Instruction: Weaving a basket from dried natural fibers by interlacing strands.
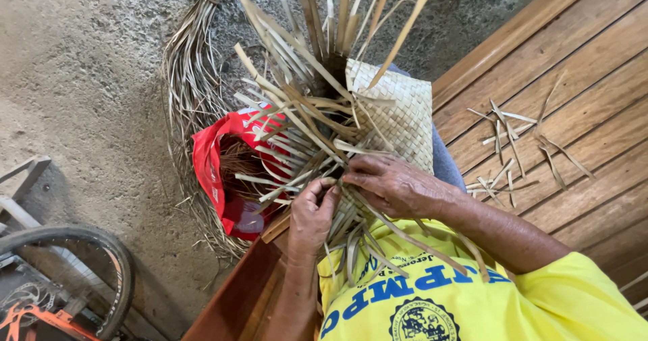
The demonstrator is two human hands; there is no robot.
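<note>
Both hands, left hand (312, 209) and right hand (391, 184), pinch loose strips (297, 135) at frame centre; woven panel (398, 115) partly done, many strands unwoven

The person wears a bright yellow short-sleeved shirt (472, 304) with blue printed lettering across the chest and a round blue emblem beneath it. The sleeve on the right arm ends above the elbow, leaving the forearm bare. Both forearms, the left hand (312, 213) and the right hand (391, 184) are bare: no gloves, watch or rings show.
</note>
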